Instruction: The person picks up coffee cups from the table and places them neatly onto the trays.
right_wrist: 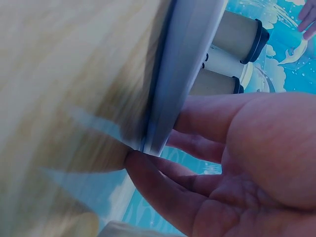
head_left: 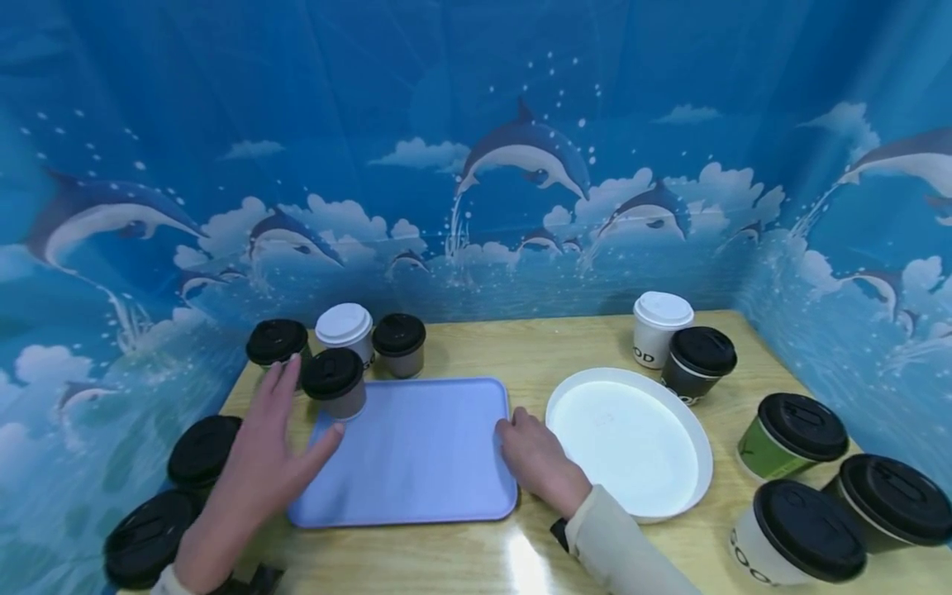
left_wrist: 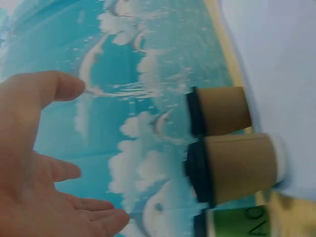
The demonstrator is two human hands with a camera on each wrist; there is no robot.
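My left hand (head_left: 262,450) hovers with fingers and thumb spread at the left side of a blue tray (head_left: 416,454); nothing is in it. Just beyond its fingertips, a brown paper cup with a black lid (head_left: 335,382) stands upright on the tray's far left corner. In the left wrist view this brown cup (left_wrist: 242,165) is apart from the palm. My right hand (head_left: 539,459) pinches the tray's right rim. In the right wrist view the thumb lies against the rim (right_wrist: 170,94), with a fingertip down at the tabletop beside its lower edge.
Behind the tray stand a green cup (head_left: 277,340), a white-lidded cup (head_left: 345,324) and another brown cup (head_left: 400,343). Black-lidded cups (head_left: 201,450) line the left side. A round white tray (head_left: 632,446) sits right of my right hand, with several lidded cups (head_left: 788,434) beyond it.
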